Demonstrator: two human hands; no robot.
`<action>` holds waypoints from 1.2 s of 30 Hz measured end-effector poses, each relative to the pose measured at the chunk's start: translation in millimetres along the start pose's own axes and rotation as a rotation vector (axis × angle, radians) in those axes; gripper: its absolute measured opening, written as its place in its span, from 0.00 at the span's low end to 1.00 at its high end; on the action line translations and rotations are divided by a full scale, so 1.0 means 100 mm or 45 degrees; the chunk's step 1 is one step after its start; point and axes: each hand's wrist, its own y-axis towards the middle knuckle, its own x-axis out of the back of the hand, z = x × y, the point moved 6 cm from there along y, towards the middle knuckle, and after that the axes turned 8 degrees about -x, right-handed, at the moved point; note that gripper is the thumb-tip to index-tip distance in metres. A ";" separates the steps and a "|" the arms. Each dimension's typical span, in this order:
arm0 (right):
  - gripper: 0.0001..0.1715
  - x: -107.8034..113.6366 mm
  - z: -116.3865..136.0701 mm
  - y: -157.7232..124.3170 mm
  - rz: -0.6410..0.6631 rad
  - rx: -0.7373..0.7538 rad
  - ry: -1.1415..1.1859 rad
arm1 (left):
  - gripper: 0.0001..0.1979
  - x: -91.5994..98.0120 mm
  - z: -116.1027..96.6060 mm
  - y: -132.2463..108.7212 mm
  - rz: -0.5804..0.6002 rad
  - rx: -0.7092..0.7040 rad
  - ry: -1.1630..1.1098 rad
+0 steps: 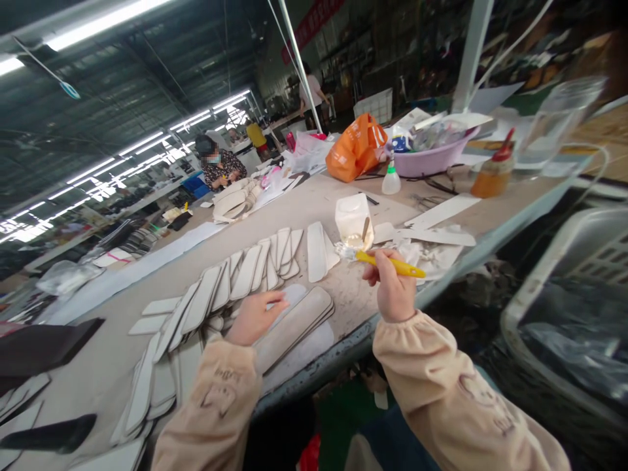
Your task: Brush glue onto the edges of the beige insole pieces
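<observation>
At the left edge of the frame we see a dark slab (pixel 49 347) lying on the surface (pixel 356 304). From the lower left to the centre run the fanned panels (pixel 248 271), pale, rounded at the ends and overlapping in a long curve; we judge that these are the pieces already dealt with, though we cannot make out any coating on them.

Our left hand (pixel 258 317) is at the lower centre, fingers stretched out and grasping nothing that we can see; we cannot tell whether it touches the panels under it. Just right of it lies a neater stack of panels (pixel 297 327), which we take to be work left to do. Above that, near the middle, sits a small group of panels (pixel 318 252), whose state we cannot tell.

Right of centre stands the white container (pixel 350 212), with the whitened bristles of the yellow brush (pixel 405 268) just in front of it. Our right hand (pixel 392 288) grips the handle. With 1 stack remaining by our left hand, we judge the brushing to be partway along, not finished.
</observation>
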 end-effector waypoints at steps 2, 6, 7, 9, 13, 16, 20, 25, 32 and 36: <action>0.16 0.01 0.00 0.01 -0.009 -0.003 0.023 | 0.21 -0.07 -0.08 0.34 0.067 -0.034 0.005; 0.17 0.09 0.02 0.07 -0.042 0.019 0.049 | 0.19 -0.29 -0.11 0.83 0.162 -0.029 0.075; 0.17 0.12 0.04 0.09 -0.058 0.034 0.057 | 0.19 -0.34 -0.12 0.91 0.175 -0.029 0.085; 0.16 0.21 0.10 0.15 -0.111 0.080 0.098 | 0.21 -0.43 -0.19 1.02 0.207 -0.034 0.108; 0.16 0.39 0.17 0.26 -0.247 0.121 0.213 | 0.24 -0.53 -0.32 1.14 0.252 -0.038 0.188; 0.16 0.44 0.14 0.29 -0.277 0.077 0.243 | 0.26 -0.57 -0.31 1.22 0.262 -0.018 0.290; 0.17 0.40 0.09 0.26 -0.206 0.073 0.201 | 0.27 -0.69 -0.26 1.30 0.304 -0.029 0.386; 0.18 0.34 0.07 0.23 -0.159 0.096 0.101 | 0.20 -0.79 -0.23 1.31 0.347 -0.064 0.441; 0.17 0.28 0.05 0.21 -0.128 0.075 0.087 | 0.20 -0.76 -0.27 1.32 0.383 -0.124 0.487; 0.15 0.22 0.05 0.17 -0.094 0.070 0.086 | 0.17 -0.79 -0.30 1.32 0.384 -0.144 0.519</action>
